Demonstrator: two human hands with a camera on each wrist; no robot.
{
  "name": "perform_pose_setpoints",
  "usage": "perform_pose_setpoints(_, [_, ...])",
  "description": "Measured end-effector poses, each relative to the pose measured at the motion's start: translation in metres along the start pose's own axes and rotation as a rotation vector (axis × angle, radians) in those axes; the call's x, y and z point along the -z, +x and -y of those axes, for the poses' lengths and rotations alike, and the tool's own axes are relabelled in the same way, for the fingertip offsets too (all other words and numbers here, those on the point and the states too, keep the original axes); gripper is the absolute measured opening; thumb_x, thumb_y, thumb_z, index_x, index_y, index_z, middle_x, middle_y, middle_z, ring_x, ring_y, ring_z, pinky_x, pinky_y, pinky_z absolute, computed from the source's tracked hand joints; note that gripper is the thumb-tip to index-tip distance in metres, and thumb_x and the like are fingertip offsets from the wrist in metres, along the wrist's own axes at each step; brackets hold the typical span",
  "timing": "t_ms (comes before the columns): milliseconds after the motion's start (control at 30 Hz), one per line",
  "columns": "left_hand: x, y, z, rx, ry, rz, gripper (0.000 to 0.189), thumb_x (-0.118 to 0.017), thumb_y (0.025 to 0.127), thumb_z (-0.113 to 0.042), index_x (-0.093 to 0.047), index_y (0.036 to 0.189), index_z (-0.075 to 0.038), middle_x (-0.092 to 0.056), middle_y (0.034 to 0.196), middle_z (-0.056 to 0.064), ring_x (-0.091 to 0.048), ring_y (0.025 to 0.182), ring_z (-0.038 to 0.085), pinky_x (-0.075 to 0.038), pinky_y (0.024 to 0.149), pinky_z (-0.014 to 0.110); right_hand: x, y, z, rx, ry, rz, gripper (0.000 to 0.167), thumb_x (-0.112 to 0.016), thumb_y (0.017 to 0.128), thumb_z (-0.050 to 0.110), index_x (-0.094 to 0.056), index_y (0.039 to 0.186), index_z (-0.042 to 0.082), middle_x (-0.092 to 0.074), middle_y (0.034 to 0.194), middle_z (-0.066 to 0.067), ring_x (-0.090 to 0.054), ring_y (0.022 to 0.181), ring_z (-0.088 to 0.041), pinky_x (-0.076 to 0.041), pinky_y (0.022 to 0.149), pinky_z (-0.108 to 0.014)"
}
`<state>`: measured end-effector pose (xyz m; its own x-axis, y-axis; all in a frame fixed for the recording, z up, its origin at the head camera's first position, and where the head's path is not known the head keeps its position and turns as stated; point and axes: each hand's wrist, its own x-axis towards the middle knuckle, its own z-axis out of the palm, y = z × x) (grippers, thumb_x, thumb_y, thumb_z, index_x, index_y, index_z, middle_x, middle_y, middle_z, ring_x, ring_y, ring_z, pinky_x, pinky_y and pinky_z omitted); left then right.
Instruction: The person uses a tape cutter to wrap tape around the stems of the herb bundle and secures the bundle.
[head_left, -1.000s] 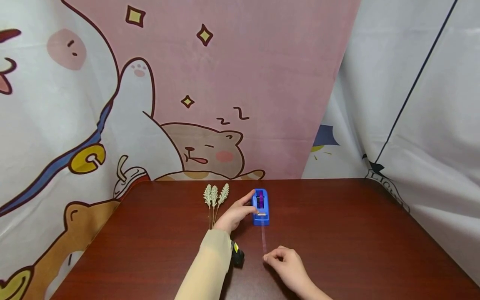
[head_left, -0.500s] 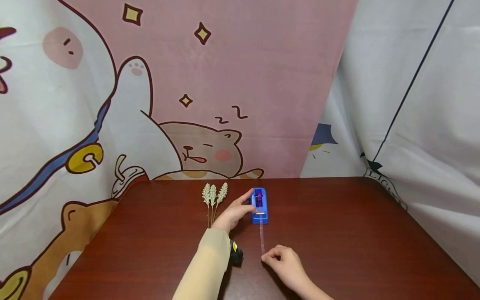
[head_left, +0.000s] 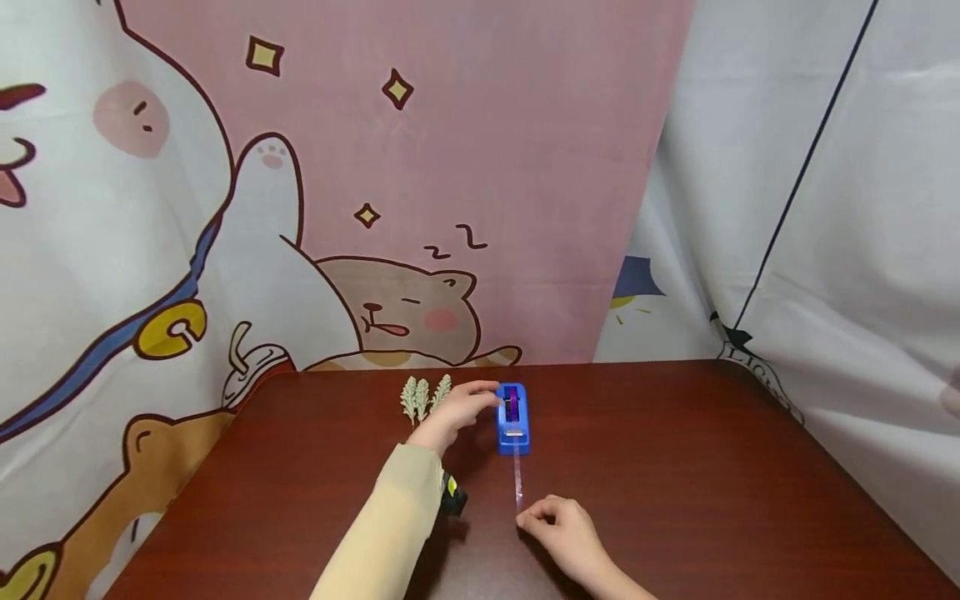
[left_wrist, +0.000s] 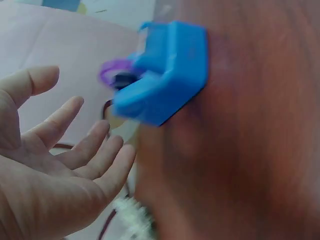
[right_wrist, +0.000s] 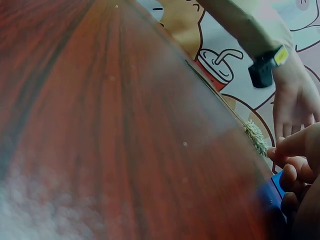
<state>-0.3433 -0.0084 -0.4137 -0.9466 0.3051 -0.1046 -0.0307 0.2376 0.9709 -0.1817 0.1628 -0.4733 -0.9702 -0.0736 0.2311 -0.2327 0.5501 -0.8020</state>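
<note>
A blue tape dispenser (head_left: 513,443) with a purple roll stands on the table, and a strip of clear tape (head_left: 517,479) runs from it toward the near edge. My right hand (head_left: 566,533) pinches the free end of that strip between thumb and forefinger. Beside the dispenser's left side is my left hand (head_left: 459,408), its fingers loosely spread and holding nothing. In the left wrist view a gap shows between the left hand (left_wrist: 65,165) and the dispenser (left_wrist: 172,75). The right wrist view has the right hand (right_wrist: 300,160) at its edge, with the tape hidden.
Several pale artificial wheat stems (head_left: 422,398) lie left of the dispenser, partly behind the left hand. A dark red-brown wooden table (head_left: 675,475) extends around everything. Behind it hangs a cartoon-printed cloth (head_left: 540,208). A black camera (head_left: 453,497) is worn on the left wrist.
My left hand has let go of the dispenser, its fingers lifting and drawing away to the left. The right hand keeps its pinch on the tape, almost unmoved.
</note>
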Motion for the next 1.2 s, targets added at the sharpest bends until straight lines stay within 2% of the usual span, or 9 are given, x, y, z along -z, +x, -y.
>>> perform_pose_setpoints(100, [0.018, -0.008, -0.008, -0.009, 0.018, -0.045, 0.043, -0.063, 0.09, -0.021, -0.059, 0.13, -0.006, -0.06, 0.127, 0.014, -0.051, 0.119, 0.034, -0.04, 0.097, 0.053, 0.001, -0.001, 0.001, -0.007, 0.007, 0.008, 0.009, -0.075, 0.081, 0.022, -0.073, 0.073, 0.018, -0.064, 0.078, 0.014, -0.056, 0.075, -0.001, -0.044, 0.07, -0.025])
perform_pose_setpoints(200, [0.037, -0.015, -0.01, -0.009, 0.013, -0.101, 0.041, -0.063, 0.091, -0.018, -0.058, 0.129, -0.003, -0.063, 0.113, 0.012, -0.058, 0.097, 0.026, -0.047, 0.087, 0.044, 0.002, -0.001, 0.002, -0.021, 0.013, 0.021, 0.009, -0.074, 0.081, 0.022, -0.072, 0.073, 0.018, -0.065, 0.079, 0.013, -0.056, 0.076, -0.001, -0.044, 0.071, -0.025])
perform_pose_setpoints(300, [0.053, -0.017, -0.002, 0.003, -0.006, -0.152, 0.044, -0.062, 0.091, -0.015, -0.052, 0.131, 0.002, -0.061, 0.095, 0.009, -0.051, 0.074, 0.015, -0.047, 0.071, 0.033, 0.004, -0.002, 0.001, -0.036, 0.015, 0.024, 0.01, -0.074, 0.081, 0.022, -0.071, 0.072, 0.017, -0.066, 0.079, 0.012, -0.057, 0.077, -0.002, -0.044, 0.07, -0.026])
perform_pose_setpoints(433, [0.068, -0.022, 0.021, 0.036, -0.009, -0.242, 0.053, -0.064, 0.088, -0.014, -0.043, 0.133, 0.006, -0.055, 0.088, 0.009, -0.049, 0.065, 0.013, -0.044, 0.061, 0.027, 0.004, -0.001, 0.0, -0.038, 0.02, 0.017, 0.011, -0.074, 0.08, 0.021, -0.07, 0.072, 0.016, -0.066, 0.078, 0.011, -0.056, 0.076, -0.002, -0.043, 0.069, -0.025])
perform_pose_setpoints(567, [0.077, -0.031, 0.045, 0.073, 0.031, -0.311, 0.062, -0.068, 0.086, -0.015, -0.035, 0.133, 0.008, -0.056, 0.088, 0.013, -0.052, 0.063, 0.016, -0.045, 0.059, 0.029, 0.002, 0.0, -0.003, -0.038, 0.012, 0.018, 0.011, -0.074, 0.08, 0.022, -0.07, 0.072, 0.017, -0.067, 0.079, 0.012, -0.057, 0.077, -0.001, -0.044, 0.07, -0.025])
perform_pose_setpoints(733, [0.08, -0.039, 0.062, 0.12, 0.102, -0.333, 0.066, -0.072, 0.085, -0.02, -0.033, 0.131, 0.008, -0.055, 0.087, 0.013, -0.052, 0.063, 0.019, -0.044, 0.058, 0.031, 0.0, 0.0, -0.004, -0.033, 0.006, 0.022, 0.01, -0.075, 0.08, 0.023, -0.07, 0.072, 0.019, -0.067, 0.079, 0.013, -0.058, 0.078, -0.001, -0.044, 0.071, -0.025])
perform_pose_setpoints(900, [0.079, -0.037, 0.065, 0.141, 0.154, -0.332, 0.069, -0.076, 0.081, -0.025, -0.036, 0.127, 0.008, -0.054, 0.084, 0.012, -0.048, 0.061, 0.018, -0.04, 0.056, 0.031, -0.001, 0.0, -0.003, -0.032, 0.007, 0.024, 0.01, -0.074, 0.08, 0.023, -0.071, 0.072, 0.019, -0.066, 0.079, 0.013, -0.058, 0.078, -0.001, -0.044, 0.071, -0.025])
perform_pose_setpoints(1133, [0.072, -0.033, 0.064, 0.127, 0.421, -0.368, 0.07, -0.083, 0.073, -0.026, -0.048, 0.12, 0.011, -0.057, 0.112, 0.025, -0.055, 0.1, 0.037, -0.045, 0.085, 0.047, -0.001, 0.0, -0.003, -0.035, 0.004, 0.026, 0.01, -0.074, 0.08, 0.022, -0.072, 0.072, 0.019, -0.065, 0.079, 0.014, -0.057, 0.078, -0.001, -0.044, 0.071, -0.025])
perform_pose_setpoints(1200, [0.071, -0.032, 0.063, 0.125, 0.469, -0.367, 0.064, -0.084, 0.072, -0.025, -0.052, 0.115, 0.01, -0.058, 0.111, 0.023, -0.056, 0.096, 0.037, -0.046, 0.084, 0.047, -0.001, 0.0, -0.003, -0.039, 0.005, 0.024, 0.01, -0.074, 0.08, 0.023, -0.071, 0.071, 0.019, -0.065, 0.079, 0.014, -0.057, 0.078, -0.001, -0.044, 0.071, -0.025])
